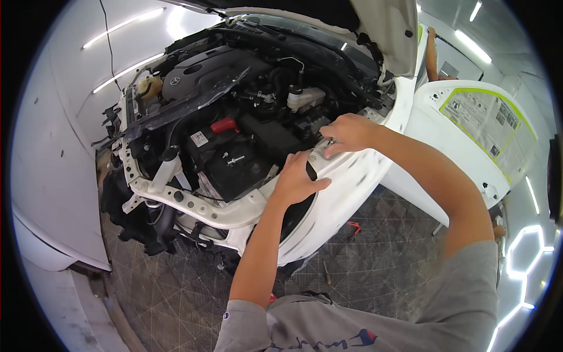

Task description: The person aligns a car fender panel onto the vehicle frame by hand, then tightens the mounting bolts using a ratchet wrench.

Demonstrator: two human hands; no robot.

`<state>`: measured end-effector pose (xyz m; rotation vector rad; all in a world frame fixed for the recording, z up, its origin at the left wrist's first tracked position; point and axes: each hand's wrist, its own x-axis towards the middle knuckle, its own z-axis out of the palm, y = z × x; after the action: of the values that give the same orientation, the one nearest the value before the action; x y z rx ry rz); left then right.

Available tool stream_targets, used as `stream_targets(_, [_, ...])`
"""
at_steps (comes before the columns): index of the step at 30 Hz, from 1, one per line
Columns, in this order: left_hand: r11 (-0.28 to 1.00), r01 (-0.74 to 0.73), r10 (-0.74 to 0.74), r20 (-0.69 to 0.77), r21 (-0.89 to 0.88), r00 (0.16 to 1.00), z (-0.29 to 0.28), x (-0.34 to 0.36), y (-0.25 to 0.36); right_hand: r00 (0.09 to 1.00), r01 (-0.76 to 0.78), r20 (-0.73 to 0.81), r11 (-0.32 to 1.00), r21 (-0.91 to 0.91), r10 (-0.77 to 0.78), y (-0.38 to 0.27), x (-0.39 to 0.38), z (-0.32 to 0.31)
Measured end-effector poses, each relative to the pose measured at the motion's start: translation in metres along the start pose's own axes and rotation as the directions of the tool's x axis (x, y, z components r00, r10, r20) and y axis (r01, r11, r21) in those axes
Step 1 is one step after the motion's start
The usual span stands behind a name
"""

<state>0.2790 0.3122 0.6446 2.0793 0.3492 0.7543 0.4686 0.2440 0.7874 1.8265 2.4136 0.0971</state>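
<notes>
The white front fender [346,175] of a car with its hood raised lies under both of my hands. My left hand [295,180] rests on the fender's front upper edge, thumb spread apart on the outer side, fingers reaching over the inner side. Further back along that edge, the fingers of my right hand [350,132] are bent and pinched together at a small shiny metal piece [332,141], mostly hidden by them. Inward from my left hand sits a black battery [234,176], with loose bolts [235,160] lying on top.
A red terminal cover [223,125], a fluid reservoir [306,98] and an engine cover [202,71] fill the bay. To the right stands an open white door [425,117] with taped paper [487,120]; another person's arm [432,54] is behind it. Red-handled pliers [354,226] lie on the floor.
</notes>
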Motion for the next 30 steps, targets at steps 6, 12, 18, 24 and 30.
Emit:
stream_targets(6, [1.0, 0.012, -0.012, 0.021, 0.015, 1.0, -0.003, -0.002, 0.0, 0.982, -0.141, -0.143, 0.982, -0.122, 0.123, -0.017, 0.013, 0.013])
stream_targets(12, [0.999, -0.024, 0.025, -0.022, 0.035, 0.999, 0.001, -0.004, -0.005, 0.818, -0.487, -0.416, 0.864, -0.13, 0.398, -0.035, 0.015, 0.039])
stream_targets(18, [0.999, 0.037, -0.038, 0.002, 0.039, 0.999, 0.003, -0.003, -0.003, 0.719, -0.621, -0.464, 0.778, -0.095, 0.518, -0.037, 0.019, 0.046])
stream_targets(24, [0.999, 0.007, -0.004, -0.051, 0.046, 0.999, 0.008, 0.002, -0.009, 0.624, -0.753, -0.33, 0.657, -0.012, 0.709, -0.054, 0.025, 0.028])
stream_targets(30, [0.998, -0.005, 0.009, -0.064, 0.061, 0.998, 0.006, 0.004, -0.005, 0.61, -0.776, -0.292, 0.63, -0.031, 0.737, -0.054, 0.024, 0.023])
